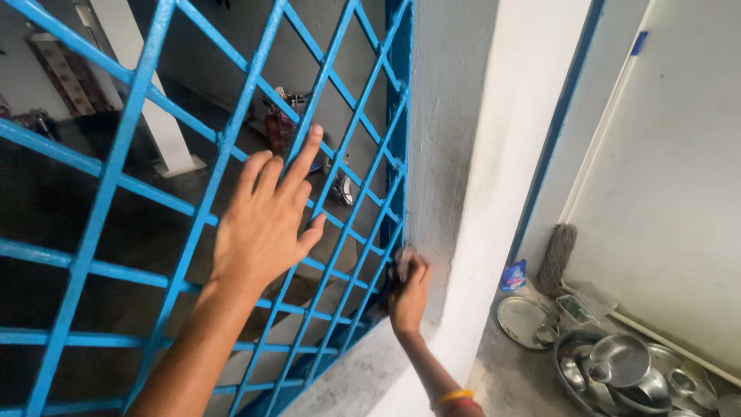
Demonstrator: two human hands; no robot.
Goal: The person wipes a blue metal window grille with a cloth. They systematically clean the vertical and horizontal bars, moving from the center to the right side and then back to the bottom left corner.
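Observation:
My left hand (265, 212) lies flat and open against a blue metal grille (139, 93) of crossing bars, fingers spread upward. Lower down, my right hand (409, 297) is closed on a small dark cloth (400, 265) and presses it against the grille's right frame, where it meets the white wall (455, 131). Red and yellow bangles (455, 399) sit on my right wrist.
Through the bars lie a dark floor, a white pillar (154, 116) and some vessels. At lower right, steel plates and bowls (617, 363) sit on the floor by a white door (671, 170), with a brush (557, 259) and a small blue packet (513, 274).

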